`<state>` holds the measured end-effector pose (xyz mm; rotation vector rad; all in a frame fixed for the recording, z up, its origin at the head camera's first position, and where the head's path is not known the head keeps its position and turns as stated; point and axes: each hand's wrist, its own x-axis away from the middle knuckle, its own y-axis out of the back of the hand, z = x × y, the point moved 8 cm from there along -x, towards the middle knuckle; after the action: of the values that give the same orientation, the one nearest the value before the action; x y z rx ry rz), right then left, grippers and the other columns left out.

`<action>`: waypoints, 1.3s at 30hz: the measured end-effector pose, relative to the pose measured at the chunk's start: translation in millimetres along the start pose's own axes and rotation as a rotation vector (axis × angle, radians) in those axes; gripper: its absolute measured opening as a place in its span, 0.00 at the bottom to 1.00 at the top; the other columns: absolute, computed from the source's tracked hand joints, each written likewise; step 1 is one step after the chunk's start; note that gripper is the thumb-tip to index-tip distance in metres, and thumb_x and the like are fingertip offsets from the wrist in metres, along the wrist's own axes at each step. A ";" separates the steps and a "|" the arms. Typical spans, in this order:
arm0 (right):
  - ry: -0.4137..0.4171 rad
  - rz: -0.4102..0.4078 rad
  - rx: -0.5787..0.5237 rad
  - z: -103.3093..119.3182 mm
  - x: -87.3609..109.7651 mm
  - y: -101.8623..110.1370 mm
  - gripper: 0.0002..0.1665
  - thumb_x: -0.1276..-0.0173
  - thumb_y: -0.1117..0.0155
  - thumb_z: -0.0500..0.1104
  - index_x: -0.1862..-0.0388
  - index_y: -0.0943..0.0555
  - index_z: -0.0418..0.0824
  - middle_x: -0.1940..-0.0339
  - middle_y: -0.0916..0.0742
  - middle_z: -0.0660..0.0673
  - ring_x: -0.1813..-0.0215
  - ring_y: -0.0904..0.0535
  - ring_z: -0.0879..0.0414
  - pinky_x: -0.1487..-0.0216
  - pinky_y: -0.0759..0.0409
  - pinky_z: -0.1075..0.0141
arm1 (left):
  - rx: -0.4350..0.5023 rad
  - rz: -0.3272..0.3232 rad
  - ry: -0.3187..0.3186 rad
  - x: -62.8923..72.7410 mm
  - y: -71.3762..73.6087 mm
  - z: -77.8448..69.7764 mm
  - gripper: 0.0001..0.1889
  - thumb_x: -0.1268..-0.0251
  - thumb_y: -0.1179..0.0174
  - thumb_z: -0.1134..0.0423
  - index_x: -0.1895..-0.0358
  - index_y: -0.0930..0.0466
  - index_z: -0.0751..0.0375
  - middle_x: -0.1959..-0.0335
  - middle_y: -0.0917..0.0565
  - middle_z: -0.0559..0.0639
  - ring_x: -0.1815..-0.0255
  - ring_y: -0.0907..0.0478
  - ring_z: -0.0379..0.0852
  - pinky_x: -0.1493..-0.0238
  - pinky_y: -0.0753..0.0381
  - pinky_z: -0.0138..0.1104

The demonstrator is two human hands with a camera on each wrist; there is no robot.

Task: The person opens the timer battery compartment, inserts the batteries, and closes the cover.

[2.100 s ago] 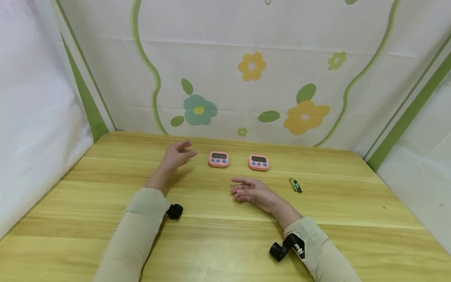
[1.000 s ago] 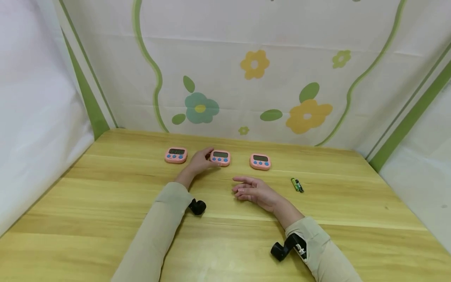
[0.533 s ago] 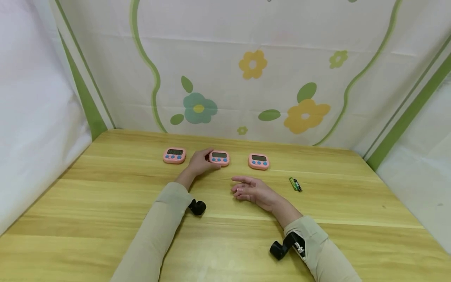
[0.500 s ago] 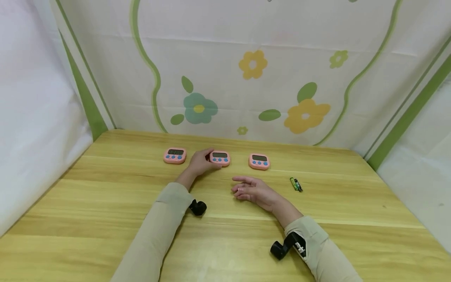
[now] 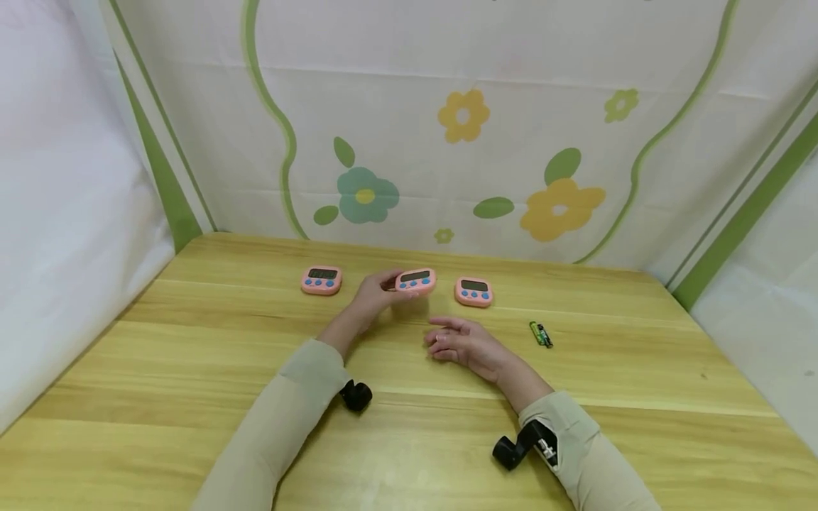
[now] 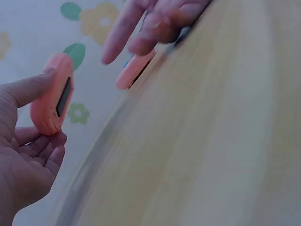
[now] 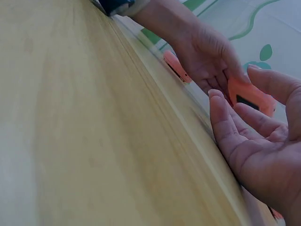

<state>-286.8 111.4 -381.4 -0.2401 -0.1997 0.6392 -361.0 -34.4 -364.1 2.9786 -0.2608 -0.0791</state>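
My left hand [image 5: 375, 293] pinches a pink digital timer [image 5: 415, 282] between thumb and fingers. The timer is tilted and raised off the table, its dark screen and blue buttons facing up toward the head camera. In the left wrist view the thumb presses one face of the timer [image 6: 52, 94] and the fingers curl under its lower edge. My right hand [image 5: 471, 348] is held with loosely bent fingers, holding nothing, just in front of and to the right of the lifted timer. In the right wrist view its fingers partly overlap the timer [image 7: 250, 98].
Another pink timer [image 5: 322, 280], with digits on its screen, lies at the left. One more timer [image 5: 473, 292], its screen blank, lies at the right. Two small batteries [image 5: 540, 334] lie together further right on the wooden table [image 5: 409, 440]. A flowered cloth [image 5: 396, 128] hangs behind.
The left hand came from beside the left timer to the middle one, gripped it, then lifted and tilted it slightly rightward. The right hand has barely moved.
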 end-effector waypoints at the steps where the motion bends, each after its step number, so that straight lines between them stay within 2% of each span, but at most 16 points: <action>1: 0.011 -0.017 0.000 1.5 -0.3 0.8 0.29 0.36 0.53 0.30 0.38 0.47 0.27 0.53 0.26 0.34 0.55 0.26 0.49 0.51 0.28 0.59 | 0.056 0.009 0.015 3.1 -3.2 -0.4 0.30 0.56 0.34 0.62 0.44 0.31 0.60 0.53 0.26 0.52 0.55 0.31 0.46 0.53 0.30 0.36; 6: 0.105 -0.140 -0.032 13.8 -0.5 6.1 0.31 0.36 0.51 0.32 0.37 0.48 0.27 0.44 0.36 0.28 0.46 0.33 0.44 0.45 0.35 0.55 | 0.339 0.106 0.103 25.3 -25.5 -4.6 0.24 0.49 0.40 0.68 0.45 0.31 0.62 0.49 0.29 0.54 0.51 0.33 0.47 0.46 0.35 0.39; 10: 0.175 -0.194 -0.047 22.0 1.2 5.8 0.29 0.38 0.48 0.31 0.39 0.44 0.29 0.47 0.34 0.35 0.47 0.34 0.46 0.42 0.41 0.50 | 0.525 0.202 0.165 45.3 -42.1 -8.6 0.23 0.44 0.46 0.73 0.43 0.36 0.70 0.46 0.33 0.59 0.49 0.34 0.48 0.42 0.39 0.39; 15: 0.227 -0.208 -0.041 26.0 3.4 3.8 0.18 0.41 0.45 0.31 0.50 0.29 0.39 0.55 0.28 0.43 0.55 0.29 0.55 0.42 0.42 0.48 | 0.669 0.307 0.179 62.1 -52.7 -12.1 0.21 0.40 0.52 0.74 0.43 0.41 0.79 0.45 0.35 0.65 0.49 0.32 0.49 0.41 0.42 0.42; 19: 0.250 -0.222 -0.032 27.8 4.9 3.0 0.14 0.42 0.43 0.31 0.58 0.24 0.44 0.59 0.25 0.45 0.57 0.28 0.57 0.44 0.37 0.51 | 0.738 0.378 0.171 67.4 -56.7 -12.3 0.22 0.38 0.53 0.70 0.44 0.41 0.80 0.47 0.32 0.65 0.46 0.34 0.52 0.41 0.43 0.43; 24: 0.263 -0.288 -0.008 30.0 7.8 5.0 0.15 0.41 0.45 0.30 0.58 0.24 0.43 0.62 0.24 0.45 0.60 0.28 0.57 0.53 0.28 0.63 | 0.718 0.418 0.153 70.2 -60.3 -12.3 0.24 0.37 0.52 0.64 0.44 0.40 0.80 0.49 0.30 0.64 0.45 0.37 0.57 0.42 0.41 0.44; 27: 0.252 -0.347 0.016 30.0 9.7 8.9 0.15 0.42 0.45 0.30 0.56 0.25 0.41 0.64 0.24 0.45 0.63 0.29 0.58 0.61 0.27 0.69 | 0.676 0.428 0.140 71.0 -62.7 -12.4 0.26 0.37 0.52 0.60 0.43 0.41 0.78 0.48 0.31 0.66 0.45 0.37 0.58 0.43 0.40 0.45; 34: 0.218 -0.426 0.042 26.9 11.9 17.2 0.22 0.44 0.41 0.31 0.48 0.30 0.31 0.68 0.25 0.45 0.68 0.29 0.58 0.63 0.25 0.67 | 0.584 0.389 0.135 71.8 -61.6 -9.1 0.25 0.37 0.52 0.58 0.45 0.38 0.77 0.49 0.31 0.68 0.48 0.32 0.55 0.46 0.35 0.44; 36: 0.209 -0.434 0.047 25.9 12.1 18.4 0.24 0.44 0.42 0.30 0.47 0.31 0.31 0.68 0.25 0.45 0.68 0.29 0.58 0.63 0.25 0.67 | 0.572 0.372 0.136 71.7 -60.7 -8.4 0.26 0.38 0.50 0.57 0.45 0.37 0.77 0.50 0.30 0.68 0.49 0.31 0.55 0.47 0.35 0.44; 39: 0.219 -0.431 0.117 28.0 12.3 18.3 0.26 0.44 0.41 0.31 0.45 0.33 0.33 0.65 0.24 0.45 0.64 0.28 0.57 0.61 0.25 0.66 | 0.546 0.319 0.142 69.6 -58.6 -6.3 0.26 0.41 0.47 0.57 0.47 0.35 0.78 0.52 0.28 0.69 0.51 0.30 0.56 0.49 0.32 0.43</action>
<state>-294.7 137.5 -358.5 -0.1455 -0.0001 0.1929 -282.2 11.3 -369.6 3.3953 -0.8585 0.2832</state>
